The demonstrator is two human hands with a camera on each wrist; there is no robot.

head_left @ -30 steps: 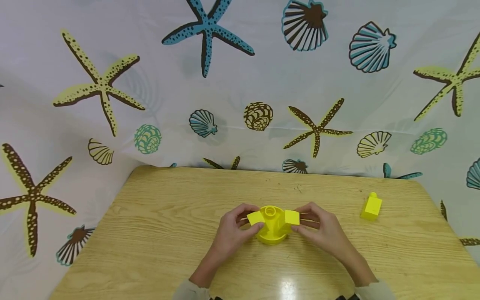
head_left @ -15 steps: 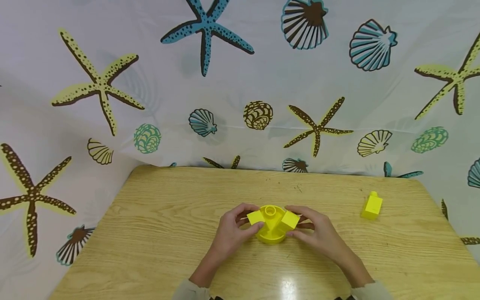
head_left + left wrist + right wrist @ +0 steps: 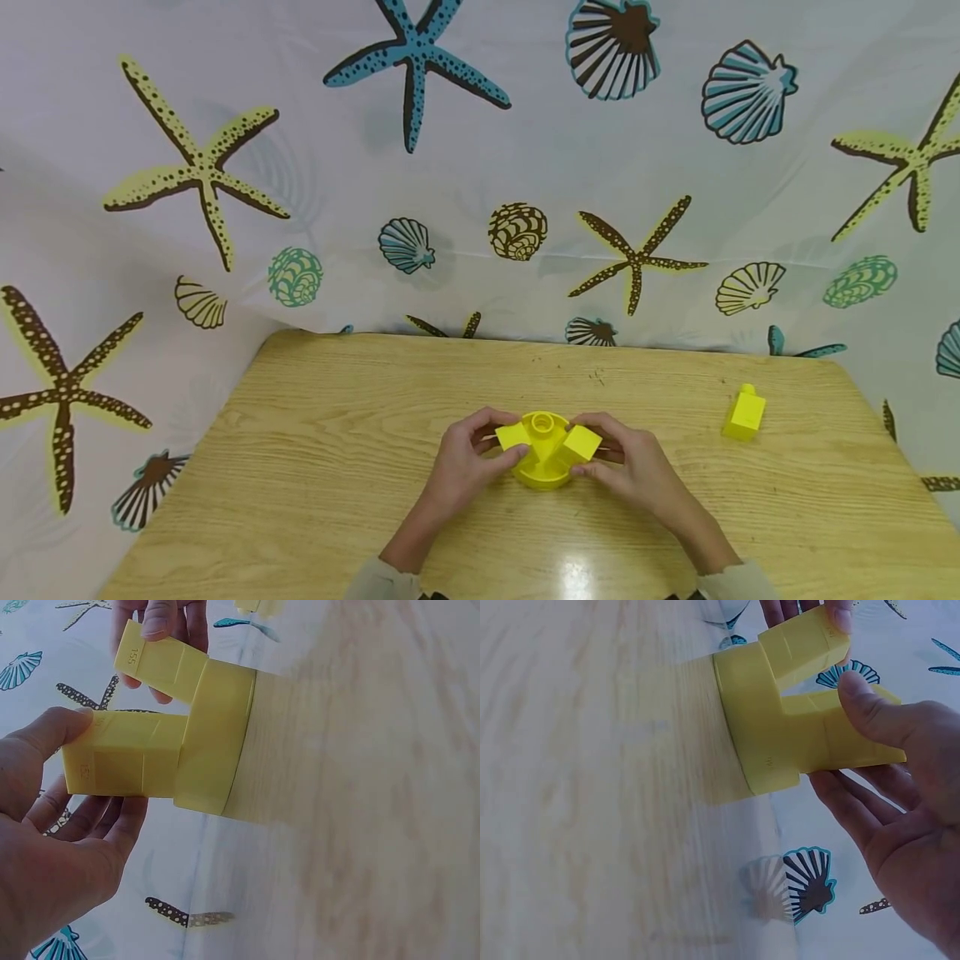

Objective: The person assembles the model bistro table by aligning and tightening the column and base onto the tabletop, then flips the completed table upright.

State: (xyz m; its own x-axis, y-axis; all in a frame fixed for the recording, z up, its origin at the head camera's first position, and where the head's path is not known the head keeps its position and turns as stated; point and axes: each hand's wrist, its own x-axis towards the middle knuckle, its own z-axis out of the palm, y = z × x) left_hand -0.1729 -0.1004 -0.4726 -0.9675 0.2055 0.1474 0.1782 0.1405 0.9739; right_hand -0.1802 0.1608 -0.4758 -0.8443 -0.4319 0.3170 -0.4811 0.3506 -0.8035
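Head view: two blocks, a left block [image 3: 513, 434] and a right block [image 3: 582, 443], are held at the round yellow base [image 3: 543, 479], pinched by the left hand [image 3: 468, 454] and right hand [image 3: 637, 462] respectively. The base is supported by the wooden table [image 3: 315, 433], backed by patterned cloth [image 3: 465, 183].

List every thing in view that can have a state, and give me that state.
Round yellow base: resting on the table, far socket unfilled.
Left yellow block: one end in the base.
Right yellow block: one end in the base.
Loose yellow block: on the table, untouched.
Left hand: gripping left block.
Right hand: gripping right block.
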